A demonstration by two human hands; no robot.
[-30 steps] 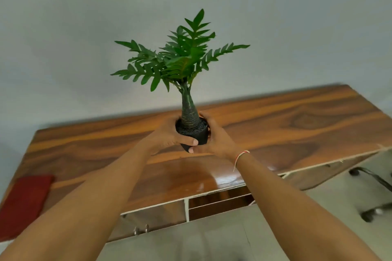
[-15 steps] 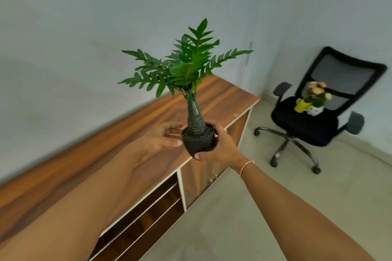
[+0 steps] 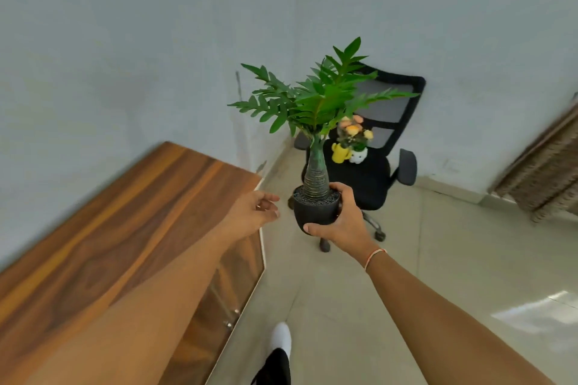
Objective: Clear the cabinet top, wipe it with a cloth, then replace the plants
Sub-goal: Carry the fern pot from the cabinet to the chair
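Head view shows the potted plant [image 3: 316, 166] carried in the air, clear of the cabinet [image 3: 131, 216] and out past its far right corner, over the floor. The right hand [image 3: 339, 225] is the grip here: its fingers and thumb are curled round the black pot from the right and below, and the plant's long axis stands upright, ribbed trunk rising to the green fronds. The left hand [image 3: 253, 212] hangs just beside the pot on its left, fingers loose and apart from it, holding nothing. Straight ahead, beyond the pot, an office chair [image 3: 372, 178] carries a yellow pot [image 3: 340, 153] and a white pot [image 3: 358, 155] of flowers side by side on its seat. I'd judge the plant is bound for that seat, forward and down from the grip, with room left in front of the two pots.
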